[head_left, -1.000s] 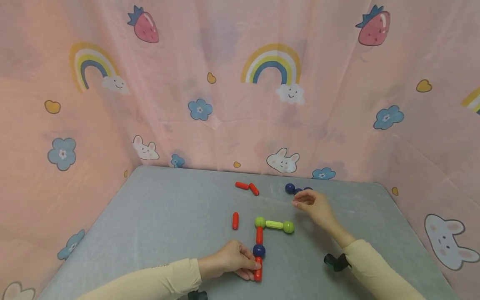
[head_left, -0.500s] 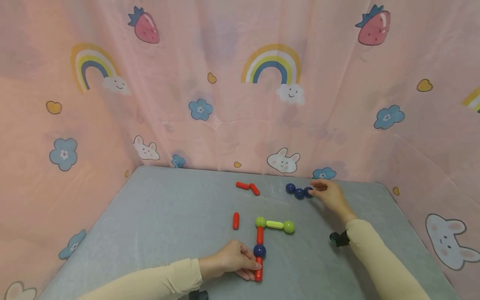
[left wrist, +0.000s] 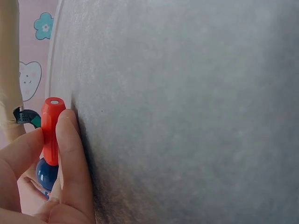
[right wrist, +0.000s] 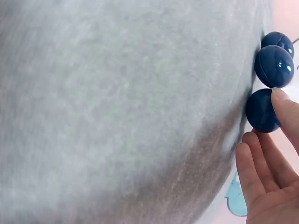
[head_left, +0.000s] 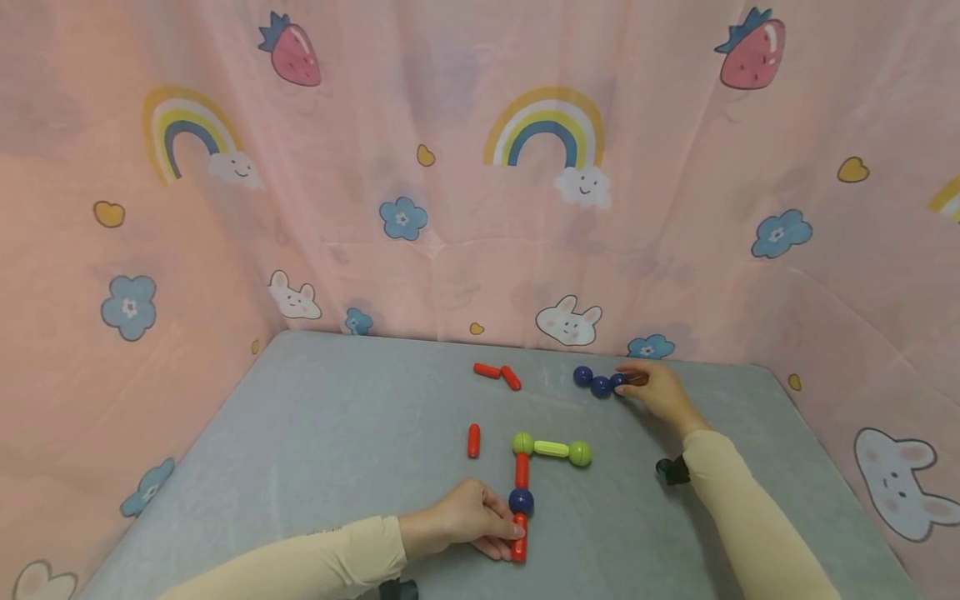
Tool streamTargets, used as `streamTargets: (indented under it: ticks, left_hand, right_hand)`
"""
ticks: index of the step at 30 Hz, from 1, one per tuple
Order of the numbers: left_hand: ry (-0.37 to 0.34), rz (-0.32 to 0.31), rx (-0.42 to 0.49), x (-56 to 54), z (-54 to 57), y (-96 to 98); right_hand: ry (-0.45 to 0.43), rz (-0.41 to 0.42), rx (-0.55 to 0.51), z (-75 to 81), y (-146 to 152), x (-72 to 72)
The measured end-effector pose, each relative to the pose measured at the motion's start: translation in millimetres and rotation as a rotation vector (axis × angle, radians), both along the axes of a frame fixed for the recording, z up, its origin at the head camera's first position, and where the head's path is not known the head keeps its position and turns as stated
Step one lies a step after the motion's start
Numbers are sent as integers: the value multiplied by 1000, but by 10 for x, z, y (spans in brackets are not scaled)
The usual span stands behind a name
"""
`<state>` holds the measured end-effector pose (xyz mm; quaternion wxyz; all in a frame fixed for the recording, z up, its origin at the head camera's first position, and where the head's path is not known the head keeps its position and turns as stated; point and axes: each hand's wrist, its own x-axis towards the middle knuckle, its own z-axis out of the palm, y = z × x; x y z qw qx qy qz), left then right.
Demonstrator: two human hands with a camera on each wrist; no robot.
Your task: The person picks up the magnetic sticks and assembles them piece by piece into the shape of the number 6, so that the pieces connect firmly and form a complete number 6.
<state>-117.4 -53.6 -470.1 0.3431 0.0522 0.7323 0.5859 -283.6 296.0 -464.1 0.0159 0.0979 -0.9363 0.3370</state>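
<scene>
My left hand [head_left: 467,515] pinches a red rod [left wrist: 51,133] between thumb and fingers, at the near end of a joined piece. Beyond that rod come a dark blue ball [head_left: 521,502], another red rod [head_left: 522,471] and a green ball [head_left: 522,443]. From there a green rod [head_left: 551,449] runs right to a second green ball [head_left: 580,453]. At the back right, my right hand [head_left: 663,393] has thumb and fingertips on the rightmost ball [right wrist: 262,111] of three dark blue ones. Its other two balls [head_left: 582,377] sit just left of it in the head view.
Two red rods [head_left: 497,374] lie end to end near the table's back edge. A single red rod [head_left: 473,441] lies left of the joined piece. Pink patterned cloth [head_left: 450,275] hangs around the grey table [head_left: 337,442].
My right hand has moved right and slightly back, from above the blue balls to the rightmost one, and its fingers have closed in on it. The left hand stays on its rod.
</scene>
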Motion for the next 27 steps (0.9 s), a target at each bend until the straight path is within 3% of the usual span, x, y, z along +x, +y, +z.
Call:
streamTargets:
  ticks: [27]
  left_hand:
    - [4, -7, 43, 7, 6, -8]
  right_hand:
    - [10, -46, 47, 80, -4, 23]
